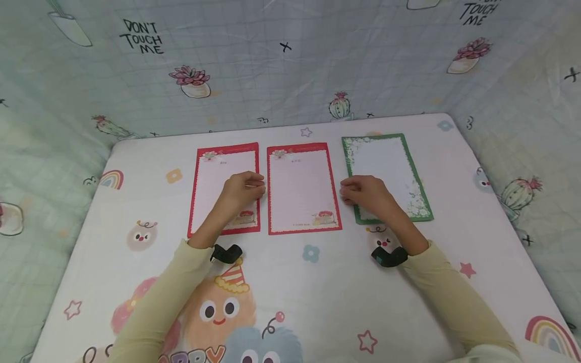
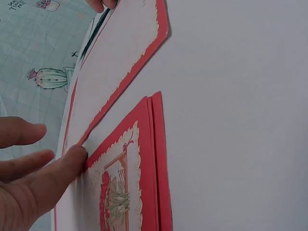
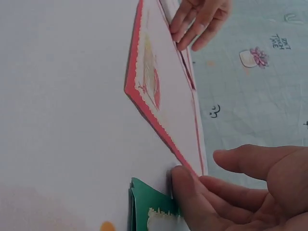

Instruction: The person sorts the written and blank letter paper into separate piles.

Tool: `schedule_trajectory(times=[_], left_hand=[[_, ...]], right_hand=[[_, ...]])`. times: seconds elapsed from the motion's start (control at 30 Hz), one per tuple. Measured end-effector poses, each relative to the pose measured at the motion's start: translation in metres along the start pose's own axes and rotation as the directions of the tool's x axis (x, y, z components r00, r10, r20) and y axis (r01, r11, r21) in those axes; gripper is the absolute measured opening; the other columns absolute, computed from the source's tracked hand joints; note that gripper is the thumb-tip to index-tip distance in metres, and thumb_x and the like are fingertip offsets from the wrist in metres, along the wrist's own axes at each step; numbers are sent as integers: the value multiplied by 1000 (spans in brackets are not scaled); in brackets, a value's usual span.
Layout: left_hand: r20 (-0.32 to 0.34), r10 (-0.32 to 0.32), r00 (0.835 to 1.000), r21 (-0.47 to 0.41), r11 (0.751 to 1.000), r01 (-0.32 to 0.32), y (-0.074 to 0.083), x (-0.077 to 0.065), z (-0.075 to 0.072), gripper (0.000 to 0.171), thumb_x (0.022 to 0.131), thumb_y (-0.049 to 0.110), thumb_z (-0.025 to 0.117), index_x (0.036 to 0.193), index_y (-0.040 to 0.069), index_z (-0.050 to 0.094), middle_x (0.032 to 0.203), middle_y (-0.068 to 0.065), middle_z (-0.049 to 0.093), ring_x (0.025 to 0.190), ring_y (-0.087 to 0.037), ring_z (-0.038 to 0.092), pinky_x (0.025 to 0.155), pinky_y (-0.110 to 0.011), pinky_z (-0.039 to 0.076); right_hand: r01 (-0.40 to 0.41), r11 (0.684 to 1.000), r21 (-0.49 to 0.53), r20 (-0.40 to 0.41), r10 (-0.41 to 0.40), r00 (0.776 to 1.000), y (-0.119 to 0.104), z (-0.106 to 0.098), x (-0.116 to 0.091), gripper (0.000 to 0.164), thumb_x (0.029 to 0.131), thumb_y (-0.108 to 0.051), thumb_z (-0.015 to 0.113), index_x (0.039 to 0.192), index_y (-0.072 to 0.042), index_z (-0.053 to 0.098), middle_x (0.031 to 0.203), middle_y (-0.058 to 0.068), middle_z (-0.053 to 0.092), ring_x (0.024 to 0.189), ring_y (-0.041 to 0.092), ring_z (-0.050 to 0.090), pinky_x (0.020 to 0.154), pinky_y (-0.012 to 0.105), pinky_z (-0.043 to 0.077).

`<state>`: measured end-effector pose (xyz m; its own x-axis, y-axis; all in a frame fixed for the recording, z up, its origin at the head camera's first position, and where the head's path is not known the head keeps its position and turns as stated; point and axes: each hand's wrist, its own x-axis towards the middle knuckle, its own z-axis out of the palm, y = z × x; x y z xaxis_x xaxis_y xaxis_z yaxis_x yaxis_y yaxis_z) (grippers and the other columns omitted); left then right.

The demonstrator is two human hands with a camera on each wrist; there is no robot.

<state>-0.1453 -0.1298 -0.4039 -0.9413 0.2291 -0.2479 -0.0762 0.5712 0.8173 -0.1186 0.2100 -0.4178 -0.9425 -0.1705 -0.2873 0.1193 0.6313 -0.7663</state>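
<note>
Two red-bordered sheets lie side by side, the left sheet point(image 1: 211, 189) and the middle sheet point(image 1: 299, 189); a green-bordered sheet point(image 1: 386, 161) lies to their right. My left hand point(image 1: 240, 194) reaches across the left sheet, its fingertips by the gap beside the middle sheet's left edge. Over the green sheet's left edge is my right hand point(image 1: 369, 194), fingertips near the right edge of the middle sheet. In the left wrist view, the left thumb point(image 2: 76, 159) is extended at the red edges. The right thumb point(image 3: 185, 185) overlaps the green sheet's corner in the right wrist view.
The sheets lie on a white table cover point(image 1: 340, 297) printed with cartoon faces, stars and rainbows. A pale green patterned cloth point(image 1: 254, 65) hangs behind and at both sides. Black bands point(image 1: 227, 253) sit at the wrists.
</note>
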Motion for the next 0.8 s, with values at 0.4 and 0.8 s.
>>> schedule_trajectory(times=[0.4, 0.8], left_hand=[[67, -110, 992, -46, 993, 113, 1, 17, -4, 40, 98, 17, 70, 132, -2, 62, 114, -17, 73, 101, -26, 73, 96, -39, 58], [131, -186, 974, 32, 983, 183, 11, 35, -8, 37, 97, 17, 71, 127, -4, 65, 113, -21, 71, 91, -26, 74, 91, -34, 60]], right_hand=[[-111, 987, 116, 32, 108, 994, -1, -2, 14, 37, 99, -23, 68, 129, -1, 66, 110, 15, 74, 88, 23, 73, 84, 31, 61], [-157, 961, 229, 163, 121, 979, -4, -13, 30, 35, 99, -16, 68, 128, 5, 65, 98, 18, 73, 72, 17, 71, 72, 24, 61]])
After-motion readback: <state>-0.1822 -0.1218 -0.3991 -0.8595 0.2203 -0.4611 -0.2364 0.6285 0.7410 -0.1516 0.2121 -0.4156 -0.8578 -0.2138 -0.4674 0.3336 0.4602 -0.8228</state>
